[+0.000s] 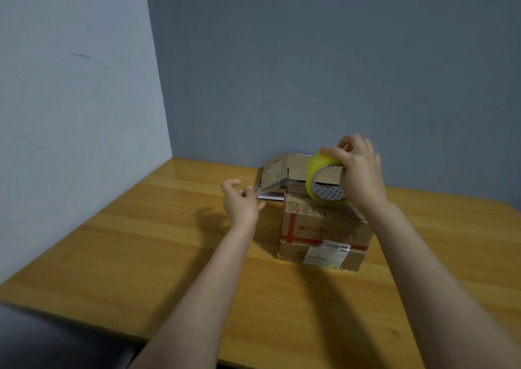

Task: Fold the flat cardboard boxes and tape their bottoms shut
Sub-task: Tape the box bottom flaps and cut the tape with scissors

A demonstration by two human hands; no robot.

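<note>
Right grip (pixel 359 171) clasps yellow tape roll (pixel 324 182) above "WINCNA" box (pixel 324 233); left grip (pixel 241 202) loosely curled, empty.

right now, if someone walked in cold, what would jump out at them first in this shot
The yellow tape roll stands out most, gripped by the right hand just above the printed cardboard box at the table's middle. The left hand hovers empty and half-curled to the box's left. Behind the box, more cardboard with raised flaps sits against the blue-grey wall.

I see both forearms bare to the frame edge, no sleeves; my left hand (pixel 239 203) and right hand (pixel 359 175) wear nothing.
</note>
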